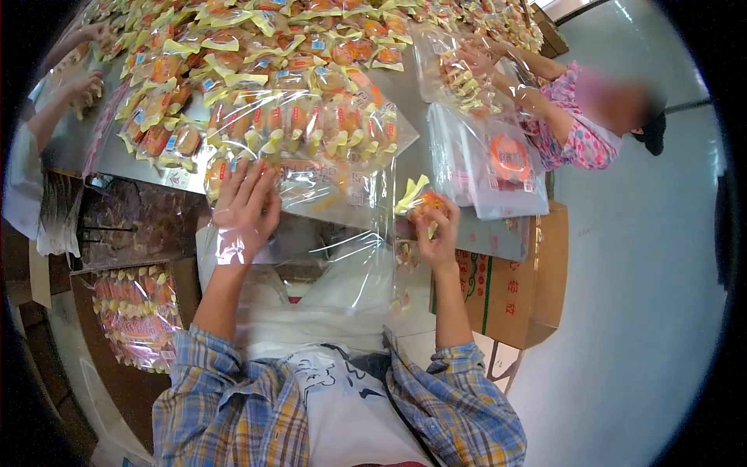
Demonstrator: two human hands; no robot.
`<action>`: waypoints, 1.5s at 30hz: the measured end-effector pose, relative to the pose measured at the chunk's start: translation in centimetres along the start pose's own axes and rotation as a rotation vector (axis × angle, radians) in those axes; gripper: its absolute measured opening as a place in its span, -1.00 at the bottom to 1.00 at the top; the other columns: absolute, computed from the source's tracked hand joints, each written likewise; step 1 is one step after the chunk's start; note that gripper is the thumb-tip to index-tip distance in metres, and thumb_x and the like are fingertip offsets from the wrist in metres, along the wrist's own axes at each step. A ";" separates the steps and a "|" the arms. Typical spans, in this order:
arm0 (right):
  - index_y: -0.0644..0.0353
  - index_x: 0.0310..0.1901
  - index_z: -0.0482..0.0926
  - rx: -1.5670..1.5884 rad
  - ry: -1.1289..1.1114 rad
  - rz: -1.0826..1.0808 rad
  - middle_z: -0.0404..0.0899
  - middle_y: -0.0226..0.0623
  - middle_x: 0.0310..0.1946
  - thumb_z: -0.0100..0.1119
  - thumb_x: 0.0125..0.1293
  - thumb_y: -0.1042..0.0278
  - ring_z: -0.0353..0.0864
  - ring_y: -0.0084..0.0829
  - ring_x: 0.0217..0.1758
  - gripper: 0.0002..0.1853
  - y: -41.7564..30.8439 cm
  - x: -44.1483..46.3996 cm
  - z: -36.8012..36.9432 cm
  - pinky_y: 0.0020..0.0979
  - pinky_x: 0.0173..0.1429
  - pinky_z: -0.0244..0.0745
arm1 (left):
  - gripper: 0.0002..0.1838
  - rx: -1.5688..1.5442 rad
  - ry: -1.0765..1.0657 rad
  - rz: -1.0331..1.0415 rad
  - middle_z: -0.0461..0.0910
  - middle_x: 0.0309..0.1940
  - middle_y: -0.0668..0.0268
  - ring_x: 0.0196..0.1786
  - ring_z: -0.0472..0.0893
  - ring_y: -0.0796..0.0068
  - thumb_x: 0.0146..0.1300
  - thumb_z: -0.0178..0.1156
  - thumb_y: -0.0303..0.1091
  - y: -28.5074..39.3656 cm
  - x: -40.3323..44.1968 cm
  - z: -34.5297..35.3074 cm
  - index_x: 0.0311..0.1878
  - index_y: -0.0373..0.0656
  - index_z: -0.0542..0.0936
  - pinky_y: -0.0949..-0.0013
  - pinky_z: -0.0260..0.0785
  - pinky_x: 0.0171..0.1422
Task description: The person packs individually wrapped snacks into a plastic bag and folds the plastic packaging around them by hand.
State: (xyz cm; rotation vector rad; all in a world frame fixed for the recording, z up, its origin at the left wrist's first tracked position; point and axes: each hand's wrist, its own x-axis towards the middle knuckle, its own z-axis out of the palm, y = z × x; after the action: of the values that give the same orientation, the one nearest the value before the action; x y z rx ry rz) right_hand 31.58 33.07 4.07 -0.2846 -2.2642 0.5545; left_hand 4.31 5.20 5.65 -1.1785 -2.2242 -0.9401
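A large clear plastic bag [334,175] lies at the table's near edge, with wrapped buns [296,121] lined up in rows inside it. My left hand [247,204] rests at the bag's left side, fingers stretched over a wrapped bun [218,173]; glare from the film crosses the wrist. To the right of the bag's mouth, my right hand [440,233] grips a single wrapped bun [424,204] with yellow wrapper ends, thumb and fingers around it.
Loose wrapped buns [226,39] heap across the table. Flat printed bags [486,167] are stacked at right, beside a cardboard box [510,288]. Another box at lower left holds a filled pack [140,315]. Co-workers [580,124] handle buns at both sides.
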 end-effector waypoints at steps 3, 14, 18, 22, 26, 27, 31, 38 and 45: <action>0.05 0.14 0.62 -0.150 0.029 0.041 0.44 0.01 0.33 0.38 0.34 0.56 0.49 0.01 0.33 -0.64 0.9 -0.5 0.4 -0.07 0.39 0.42 | -0.60 0.026 0.020 0.015 0.72 0.21 0.17 0.34 0.64 0.01 0.20 0.40 -0.45 -0.3 -0.3 0.6 0.14 -0.09 0.74 -0.08 0.42 0.52; -0.02 0.38 0.48 -0.479 -0.020 0.290 0.31 0.09 0.41 0.51 0.15 0.26 0.33 0.15 0.43 -0.28 -4.7 1.3 2.6 0.09 0.47 0.33 | -0.61 0.030 0.010 0.008 0.72 0.22 0.19 0.38 0.63 0.06 0.20 0.40 -0.45 -0.2 -0.2 0.5 0.14 -0.11 0.74 -0.03 0.42 0.53; 0.01 0.42 0.44 -0.472 -0.038 0.350 0.29 0.11 0.41 0.49 0.10 0.32 0.31 0.19 0.44 -0.22 -5.4 2.2 3.5 0.11 0.49 0.31 | -0.62 0.045 -0.013 -0.008 0.74 0.20 0.20 0.39 0.63 0.08 0.24 0.40 -0.42 0.1 0.0 0.0 0.15 -0.12 0.74 0.02 0.47 0.50; 0.05 0.45 0.38 -0.446 -0.099 0.452 0.28 0.13 0.40 0.45 0.13 0.37 0.32 0.20 0.42 -0.20 -6.1 4.0 3.4 0.10 0.50 0.29 | -0.60 0.043 -0.039 -0.025 0.71 0.25 0.19 0.43 0.59 0.08 0.25 0.40 -0.42 -0.1 -0.3 0.2 0.18 -0.10 0.74 0.01 0.42 0.54; 0.10 0.47 0.35 -0.308 -0.069 0.460 0.28 0.14 0.38 0.42 0.18 0.42 0.32 0.22 0.42 -0.21 -5.8 4.0 2.9 0.08 0.52 0.26 | -0.61 0.031 -0.027 -0.035 0.71 0.23 0.20 0.43 0.58 0.09 0.26 0.39 -0.42 -0.1 -0.5 0.3 0.18 -0.09 0.72 -0.02 0.39 0.55; 0.11 0.51 0.30 -0.336 -0.051 0.394 0.28 0.05 0.40 0.43 0.23 0.43 0.38 0.09 0.43 -0.20 -4.4 3.1 2.8 0.00 0.49 0.34 | -0.62 0.028 -0.033 -0.044 0.71 0.23 0.20 0.45 0.56 0.09 0.26 0.40 -0.41 0.1 -0.4 0.1 0.17 -0.09 0.72 -0.04 0.38 0.56; 0.05 0.54 0.26 0.316 0.275 0.761 0.30 -0.10 0.41 0.45 0.26 0.49 0.45 -0.11 0.41 -0.16 -5.2 1.6 0.2 -0.12 0.42 0.49 | -0.61 0.011 0.002 -0.046 0.70 0.21 0.24 0.43 0.57 0.12 0.22 0.37 -0.43 0.3 -0.2 0.2 0.14 -0.09 0.71 -0.07 0.35 0.56; -0.05 0.50 0.32 0.949 -0.412 0.366 0.44 -0.03 0.43 0.68 0.06 0.38 0.44 0.01 0.50 -0.03 -18.3 1.3 -3.6 0.13 0.58 0.30 | -0.64 0.040 -0.026 -0.040 0.68 0.24 0.25 0.45 0.54 0.10 0.29 0.37 -0.41 0.5 -0.3 0.2 0.17 -0.09 0.70 -0.08 0.35 0.56; 0.02 0.60 0.15 1.048 -0.509 1.132 0.29 -0.29 0.46 0.44 0.38 0.42 0.38 -0.31 0.50 -0.15 -24.4 -2.5 6.2 -0.25 0.48 0.47 | -0.52 -0.154 -0.158 -0.106 0.61 0.38 0.19 0.51 0.45 -0.05 0.23 0.40 -0.49 0.4 -0.1 -2.1 0.26 -0.12 0.67 -0.06 0.27 0.61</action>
State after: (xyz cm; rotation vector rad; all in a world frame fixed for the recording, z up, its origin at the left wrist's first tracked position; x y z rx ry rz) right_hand 27.91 8.80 10.27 -0.9278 -1.6928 2.4639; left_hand 4.84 3.77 7.17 -1.2510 -2.3952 -1.1127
